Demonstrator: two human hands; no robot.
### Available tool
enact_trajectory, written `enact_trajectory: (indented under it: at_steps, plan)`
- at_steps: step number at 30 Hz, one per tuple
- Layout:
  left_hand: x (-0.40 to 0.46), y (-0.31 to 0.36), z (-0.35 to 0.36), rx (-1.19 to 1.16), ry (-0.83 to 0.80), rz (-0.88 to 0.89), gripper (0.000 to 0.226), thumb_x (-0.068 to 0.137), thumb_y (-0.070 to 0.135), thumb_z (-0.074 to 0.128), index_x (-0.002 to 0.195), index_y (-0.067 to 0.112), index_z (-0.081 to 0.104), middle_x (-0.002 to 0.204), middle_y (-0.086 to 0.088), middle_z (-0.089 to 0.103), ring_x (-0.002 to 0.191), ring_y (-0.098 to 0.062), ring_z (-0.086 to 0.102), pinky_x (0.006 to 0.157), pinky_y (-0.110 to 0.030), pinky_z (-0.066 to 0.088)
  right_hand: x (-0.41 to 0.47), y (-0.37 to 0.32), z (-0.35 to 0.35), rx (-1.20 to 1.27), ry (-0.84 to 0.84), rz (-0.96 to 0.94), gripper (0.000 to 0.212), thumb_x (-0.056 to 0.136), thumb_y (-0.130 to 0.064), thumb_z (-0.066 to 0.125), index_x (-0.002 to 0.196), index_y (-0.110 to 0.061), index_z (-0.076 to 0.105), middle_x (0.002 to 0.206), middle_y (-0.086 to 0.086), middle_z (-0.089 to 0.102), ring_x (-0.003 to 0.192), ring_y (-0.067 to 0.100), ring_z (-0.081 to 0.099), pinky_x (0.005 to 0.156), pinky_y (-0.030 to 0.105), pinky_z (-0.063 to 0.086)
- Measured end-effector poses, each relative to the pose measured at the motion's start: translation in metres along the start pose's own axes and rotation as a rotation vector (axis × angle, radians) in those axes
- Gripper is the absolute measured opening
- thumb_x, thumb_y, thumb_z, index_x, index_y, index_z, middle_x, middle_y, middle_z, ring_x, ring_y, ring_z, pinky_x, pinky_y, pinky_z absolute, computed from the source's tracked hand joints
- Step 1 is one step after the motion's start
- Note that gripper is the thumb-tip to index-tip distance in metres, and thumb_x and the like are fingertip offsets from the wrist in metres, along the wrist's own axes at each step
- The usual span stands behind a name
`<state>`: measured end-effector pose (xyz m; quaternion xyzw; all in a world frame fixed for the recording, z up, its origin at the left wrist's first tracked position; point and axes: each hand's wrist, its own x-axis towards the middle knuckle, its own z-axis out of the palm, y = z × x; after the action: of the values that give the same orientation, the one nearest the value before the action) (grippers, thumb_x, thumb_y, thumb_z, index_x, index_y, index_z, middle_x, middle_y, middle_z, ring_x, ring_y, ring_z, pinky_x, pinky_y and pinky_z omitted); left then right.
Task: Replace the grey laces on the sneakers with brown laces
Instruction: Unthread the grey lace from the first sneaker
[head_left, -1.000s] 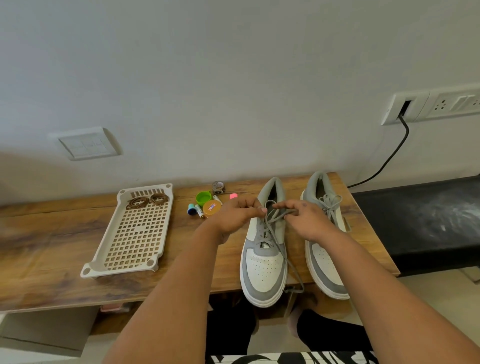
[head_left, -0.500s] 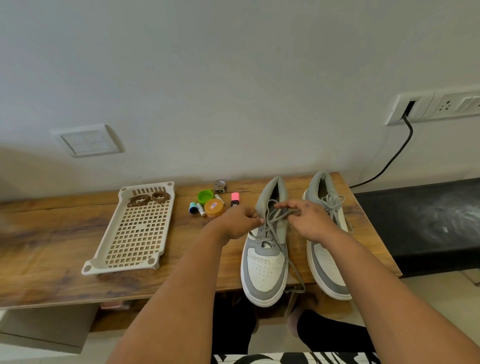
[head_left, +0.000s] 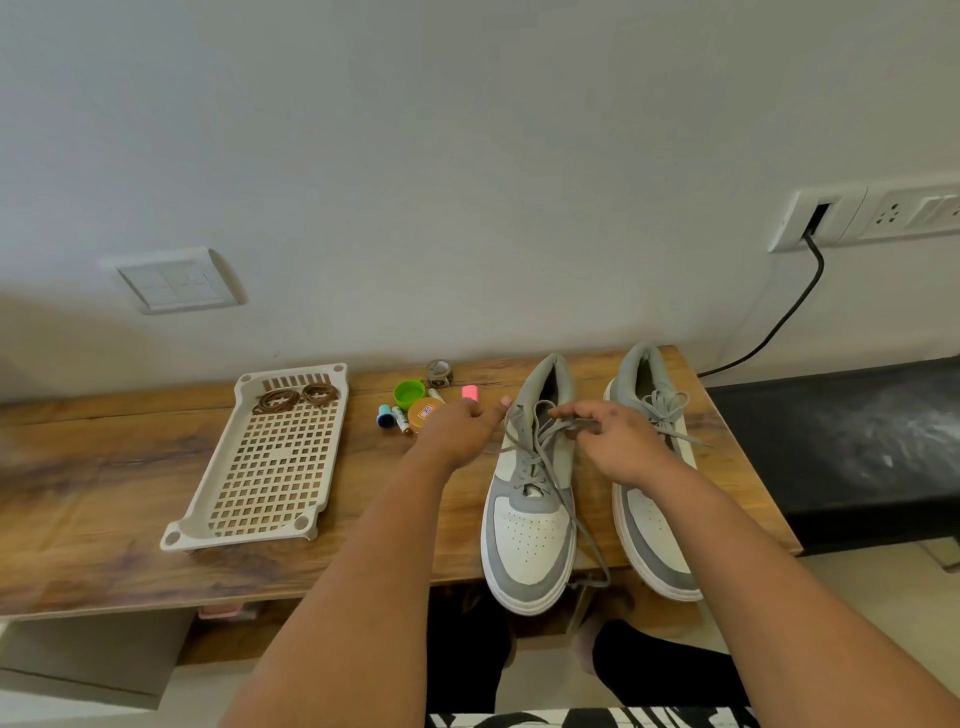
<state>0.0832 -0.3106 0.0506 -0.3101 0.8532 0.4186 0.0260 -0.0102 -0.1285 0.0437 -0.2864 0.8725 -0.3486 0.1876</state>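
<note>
1. Head view: two grey-and-white sneakers stand side by side on the right part of the wooden tabletop (head_left: 130, 499), toes toward the near edge and slightly overhanging it.
2. The left sneaker (head_left: 530, 540) has its grey lace (head_left: 540, 457) loosened; one free end trails down over the toe and hangs past the near edge of the tabletop.
3. The right sneaker (head_left: 655, 540) is laced, with its grey bow (head_left: 665, 408) tied near the tongue.
4. The left hand (head_left: 460, 428) is just left of the left sneaker's collar, fingers curled, thumb tip pointing toward the shoe. A strand of lace runs up to it, and its grip looks clamped on that strand, though the contact is small in the picture.
5. The right hand (head_left: 618, 441) lies over the upper eyelets of the left sneaker, between the two shoes, its fingertips pinched together on lace strands at the tongue.
6. The brown laces (head_left: 296, 397) lie in two coils at the far end of a cream perforated tray (head_left: 208, 525), well left of the sneakers.
7. Between tray and shoes, near the far edge, sit a green cap (head_left: 409, 394), an orange round tin (head_left: 423, 413), a small tape roll (head_left: 440, 373), a pink eraser-like piece (head_left: 469, 392) and a blue-capped tube (head_left: 385, 415).
8. On the wall are a white switch plate (head_left: 174, 283) at left and a socket panel (head_left: 872, 215) at right, with a black cable (head_left: 789, 312) running down from it.
</note>
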Motion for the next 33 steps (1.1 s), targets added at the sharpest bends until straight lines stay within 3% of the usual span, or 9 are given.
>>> enact_trajectory:
  at_steps: [2, 5, 8, 14, 17, 19, 23, 27, 33]
  plan:
    - [0.002, 0.003, 0.002, -0.048, 0.018, 0.015, 0.048, 0.094, 0.058, 0.052, 0.103, 0.011, 0.055, 0.088, 0.000, 0.056, 0.086, -0.017, 0.052, 0.079, -0.036, 0.045, 0.000, 0.001, 0.000, 0.003, 0.005, -0.002, 0.043, 0.096, -0.007, 0.049, 0.127, -0.034, 0.062, 0.129, -0.003, 0.059, 0.095, 0.022, 0.065, 0.079, 0.030, 0.054]
    - [0.004, -0.002, 0.007, -0.033, -0.187, 0.063, 0.045, 0.085, 0.051, 0.069, 0.112, 0.017, 0.056, 0.102, -0.001, 0.060, 0.094, -0.016, 0.055, 0.080, -0.033, 0.047, 0.002, 0.004, 0.000, -0.018, 0.002, -0.013, 0.042, 0.096, -0.008, 0.049, 0.126, -0.035, 0.062, 0.125, -0.005, 0.059, 0.081, 0.016, 0.063, 0.068, 0.023, 0.051]
    - [0.004, -0.009, 0.006, -0.017, -0.295, 0.090, 0.028, 0.085, 0.037, 0.075, 0.097, 0.019, 0.059, 0.089, 0.004, 0.055, 0.085, -0.014, 0.050, 0.077, -0.029, 0.044, 0.003, 0.005, 0.002, -0.031, -0.001, -0.024, 0.045, 0.095, -0.008, 0.049, 0.128, -0.036, 0.061, 0.132, -0.002, 0.059, 0.097, 0.022, 0.066, 0.080, 0.031, 0.055]
    - [0.002, -0.008, 0.005, -0.082, -0.011, 0.156, 0.010, 0.091, 0.014, 0.062, 0.100, 0.011, 0.059, 0.105, -0.007, 0.062, 0.093, -0.022, 0.057, 0.077, -0.032, 0.047, -0.001, 0.006, 0.010, -0.017, 0.001, -0.024, 0.053, 0.095, -0.007, 0.050, 0.138, -0.037, 0.051, 0.135, 0.002, 0.048, 0.116, 0.018, 0.058, 0.094, 0.028, 0.047]
    - [-0.001, -0.001, 0.004, -0.271, 0.189, 0.238, 0.035, 0.088, 0.002, 0.049, 0.112, 0.023, 0.063, 0.114, 0.001, 0.060, 0.098, -0.021, 0.058, 0.091, -0.041, 0.052, -0.008, 0.006, 0.016, -0.031, -0.023, -0.054, 0.063, 0.092, 0.002, 0.045, 0.142, -0.037, 0.046, 0.140, 0.002, 0.040, 0.128, 0.019, 0.048, 0.101, 0.025, 0.040]
    - [-0.006, 0.005, 0.007, -0.279, 0.129, 0.230, 0.033, 0.090, 0.011, 0.044, 0.110, 0.022, 0.067, 0.113, 0.001, 0.064, 0.097, -0.019, 0.058, 0.094, -0.041, 0.050, -0.015, 0.004, 0.017, -0.091, -0.035, -0.076, 0.067, 0.092, 0.004, 0.044, 0.145, -0.036, 0.041, 0.148, 0.004, 0.031, 0.134, 0.023, 0.040, 0.100, 0.022, 0.035]
    - [-0.006, -0.002, 0.019, 0.127, -0.059, 0.100, 0.037, 0.104, 0.036, 0.040, 0.115, 0.010, 0.063, 0.109, -0.009, 0.067, 0.103, -0.026, 0.061, 0.093, -0.042, 0.050, -0.028, -0.001, 0.019, -0.202, -0.036, -0.084, 0.079, 0.091, -0.001, 0.049, 0.153, -0.041, 0.019, 0.160, 0.007, 0.005, 0.135, 0.030, 0.040, 0.094, 0.029, 0.042]
    - [-0.005, -0.011, 0.026, 0.189, -0.072, 0.049, 0.028, 0.099, 0.034, 0.053, 0.109, 0.012, 0.067, 0.100, -0.007, 0.072, 0.098, -0.023, 0.065, 0.087, -0.038, 0.052, -0.041, -0.004, 0.032, -0.121, 0.019, -0.042, 0.083, 0.091, -0.031, 0.064, 0.153, -0.039, 0.008, 0.155, 0.005, 0.013, 0.129, 0.027, 0.045, 0.100, 0.036, 0.041]
    - [-0.010, -0.009, 0.032, 0.360, -0.039, 0.009, 0.022, 0.098, 0.044, 0.050, 0.107, 0.030, 0.064, 0.116, -0.003, 0.061, 0.117, -0.028, 0.048, 0.103, -0.049, 0.039, -0.071, -0.006, 0.081, 0.002, 0.154, -0.062, 0.131, 0.056, -0.063, 0.083, 0.150, -0.047, -0.006, 0.147, 0.003, 0.017, 0.137, 0.026, 0.024, 0.113, 0.040, 0.031]
